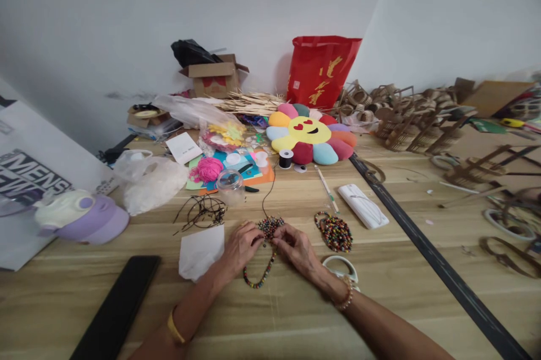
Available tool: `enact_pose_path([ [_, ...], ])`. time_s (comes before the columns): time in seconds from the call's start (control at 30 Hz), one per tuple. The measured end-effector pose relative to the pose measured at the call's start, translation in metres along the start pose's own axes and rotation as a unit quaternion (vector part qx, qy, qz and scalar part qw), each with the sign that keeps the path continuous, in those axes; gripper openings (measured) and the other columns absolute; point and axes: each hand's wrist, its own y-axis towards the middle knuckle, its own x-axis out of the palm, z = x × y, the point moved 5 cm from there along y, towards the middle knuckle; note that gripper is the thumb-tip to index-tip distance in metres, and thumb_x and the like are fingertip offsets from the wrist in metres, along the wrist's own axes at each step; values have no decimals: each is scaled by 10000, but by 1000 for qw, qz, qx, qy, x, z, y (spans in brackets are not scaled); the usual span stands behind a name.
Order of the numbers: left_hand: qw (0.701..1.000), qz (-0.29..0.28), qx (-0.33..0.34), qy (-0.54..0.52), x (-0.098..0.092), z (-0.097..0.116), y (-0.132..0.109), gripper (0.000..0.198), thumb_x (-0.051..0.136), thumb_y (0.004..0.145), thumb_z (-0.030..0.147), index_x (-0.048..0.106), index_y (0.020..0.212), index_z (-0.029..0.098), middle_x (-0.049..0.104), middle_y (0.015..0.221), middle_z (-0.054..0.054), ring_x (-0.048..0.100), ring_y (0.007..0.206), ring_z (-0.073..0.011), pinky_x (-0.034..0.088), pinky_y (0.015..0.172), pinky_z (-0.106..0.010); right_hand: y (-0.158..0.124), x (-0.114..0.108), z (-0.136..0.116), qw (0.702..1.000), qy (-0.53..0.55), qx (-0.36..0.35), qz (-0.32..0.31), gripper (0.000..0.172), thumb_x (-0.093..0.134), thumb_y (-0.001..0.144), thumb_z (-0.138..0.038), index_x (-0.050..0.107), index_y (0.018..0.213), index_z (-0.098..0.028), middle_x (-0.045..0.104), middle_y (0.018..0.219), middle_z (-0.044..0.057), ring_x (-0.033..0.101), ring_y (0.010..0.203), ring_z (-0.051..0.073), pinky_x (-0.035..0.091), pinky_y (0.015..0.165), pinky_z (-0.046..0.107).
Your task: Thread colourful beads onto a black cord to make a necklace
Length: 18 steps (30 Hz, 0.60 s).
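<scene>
My left hand (pixel 244 244) and my right hand (pixel 296 248) meet over the table, fingertips pinched at the near edge of a small mass of woven multicoloured beadwork (pixel 269 226). A loop of strung beads (pixel 256 285) hangs from it toward me and lies on the wood. Thin black cord (pixel 269 194) runs from the beadwork up toward a black cord spool (pixel 286 159). To the right of my right hand lies a coiled bead strand (pixel 333 231), with white-handled scissors (pixel 341 267) partly hidden behind my wrist. A white paper packet (pixel 202 252) is beside my left hand.
Black cord pieces (pixel 200 212), a clear jar (pixel 230 184), pink yarn (pixel 207 169) and a flower cushion (pixel 310 130) lie beyond my hands. A pencil (pixel 326 190) and white power strip (pixel 362 206) are right. A black phone-like slab (pixel 118 303) and purple cap (pixel 84 217) are left.
</scene>
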Motion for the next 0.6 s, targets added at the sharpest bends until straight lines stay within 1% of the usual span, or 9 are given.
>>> enact_pose_path([
  [0.2,1000,-5,-3,2,0,3,1,133,568,830,138,695,815,173,651,841,-69,582,841,-214,443,774,-321,0,0,1,1000,4,2,-2,184,587,812,-345,547,794,-166,467,622,-33,388,536,95,306,485,210],
  [0.37,1000,-1,5,3,-1,3,1,133,559,824,128,687,811,162,651,845,-75,586,831,-214,455,758,-319,1,-1,3,1000,-9,-7,-2,175,573,818,-331,552,785,-160,476,626,-28,399,546,97,312,500,212],
  [0.5,999,26,3,-32,-3,0,1,136,560,802,109,679,786,173,659,824,-61,594,821,-202,465,764,-312,1,-1,1,1000,-17,-11,2,157,570,815,-308,554,781,-156,468,624,-31,399,554,96,309,504,208],
  [0.6,993,59,-31,-97,-7,-5,1,110,581,775,114,678,762,165,669,797,-55,607,786,-189,470,745,-295,0,-1,1,1000,-15,-4,-1,150,571,811,-303,558,787,-155,475,627,-29,399,549,95,307,499,205],
])
